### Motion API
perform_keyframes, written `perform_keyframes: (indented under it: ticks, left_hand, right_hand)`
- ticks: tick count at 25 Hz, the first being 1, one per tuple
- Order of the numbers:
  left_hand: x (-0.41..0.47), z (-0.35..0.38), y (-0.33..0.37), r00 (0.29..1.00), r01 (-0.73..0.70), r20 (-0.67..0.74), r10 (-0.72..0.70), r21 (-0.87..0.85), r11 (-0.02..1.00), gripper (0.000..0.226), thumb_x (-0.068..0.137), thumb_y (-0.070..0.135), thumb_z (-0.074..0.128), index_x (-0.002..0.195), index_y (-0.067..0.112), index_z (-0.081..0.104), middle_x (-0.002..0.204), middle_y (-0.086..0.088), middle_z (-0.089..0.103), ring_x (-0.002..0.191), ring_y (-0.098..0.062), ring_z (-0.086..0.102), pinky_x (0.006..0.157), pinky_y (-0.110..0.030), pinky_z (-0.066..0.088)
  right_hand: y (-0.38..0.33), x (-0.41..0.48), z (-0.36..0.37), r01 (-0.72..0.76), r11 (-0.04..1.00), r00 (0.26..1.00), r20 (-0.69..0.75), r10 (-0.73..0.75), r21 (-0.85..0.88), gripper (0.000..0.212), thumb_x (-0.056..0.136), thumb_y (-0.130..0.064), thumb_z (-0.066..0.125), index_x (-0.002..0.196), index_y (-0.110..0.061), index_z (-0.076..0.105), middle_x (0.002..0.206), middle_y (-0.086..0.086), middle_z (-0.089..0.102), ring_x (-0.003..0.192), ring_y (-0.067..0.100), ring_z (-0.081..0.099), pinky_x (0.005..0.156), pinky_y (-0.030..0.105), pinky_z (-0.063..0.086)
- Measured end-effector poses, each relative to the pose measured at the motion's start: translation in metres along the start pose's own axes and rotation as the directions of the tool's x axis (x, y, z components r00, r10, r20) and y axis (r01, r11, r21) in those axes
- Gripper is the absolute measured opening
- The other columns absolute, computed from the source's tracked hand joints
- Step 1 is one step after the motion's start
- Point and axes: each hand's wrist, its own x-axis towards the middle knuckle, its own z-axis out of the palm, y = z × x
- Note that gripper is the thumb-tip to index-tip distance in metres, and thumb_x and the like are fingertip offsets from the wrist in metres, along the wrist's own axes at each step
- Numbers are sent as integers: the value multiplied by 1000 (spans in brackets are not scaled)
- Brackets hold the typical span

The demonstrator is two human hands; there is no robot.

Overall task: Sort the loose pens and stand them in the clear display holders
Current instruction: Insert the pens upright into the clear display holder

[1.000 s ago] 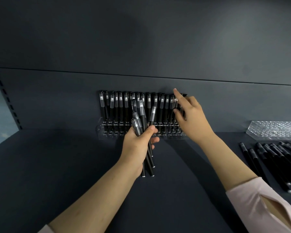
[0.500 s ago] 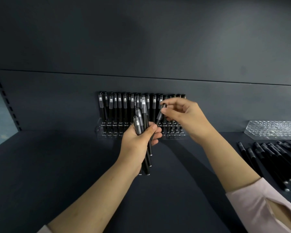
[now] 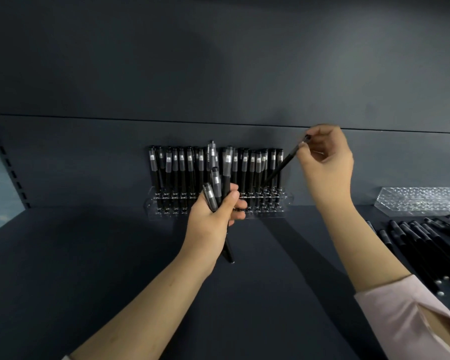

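I see first holder [image 3: 283,213] nearly full. Left hand [image 3: 212,219] grips bundle [image 3: 216,181], right hand [image 3: 326,162] pinches one pen [image 3: 281,168]. Loose pens [image 3: 426,242] at 4 o'clock; second holder [image 3: 421,201] seems empty.

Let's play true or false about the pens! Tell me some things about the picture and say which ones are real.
1. The right hand pinches one pen by its top. True.
2. That pen stands straight up. False: it is tilted.
3. The left hand is empty. False: it grips a bunch of pens.
4. Loose pens lie on the shelf at the right. True.
5. The right-hand holder is packed with pens. False: no pens stand in it; the middle holder is the packed one.
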Motion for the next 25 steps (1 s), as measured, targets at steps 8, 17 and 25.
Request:
perform_keyframes:
  ticks: [8,17,25]
  left_hand:
    - [-7,2,-1,993,-116,31,115,61,991,12,93,21,63,102,27,69,62,10,60,56,-5,52,55,-18,47]
    - [-11,8,-5,995,-98,-16,99,22,995,15,84,29,73,76,26,61,51,7,50,48,-7,47,50,-19,48]
    - [-10,4,-19,999,-22,-45,26,86,996,19,88,28,70,79,13,64,55,4,63,59,-2,63,58,-1,42]
  right_hand:
    - [10,-5,5,135,979,988,89,-123,-152,24,86,-2,57,95,-24,58,83,-20,61,79,-4,59,77,7,45]
    - [26,-4,16,189,940,962,244,-119,-284,21,88,0,60,105,-11,66,95,0,64,83,8,61,76,4,44]
    - [33,-4,21,185,917,906,423,-19,-353,41,90,-1,57,130,-14,59,111,4,52,88,11,53,89,18,47]
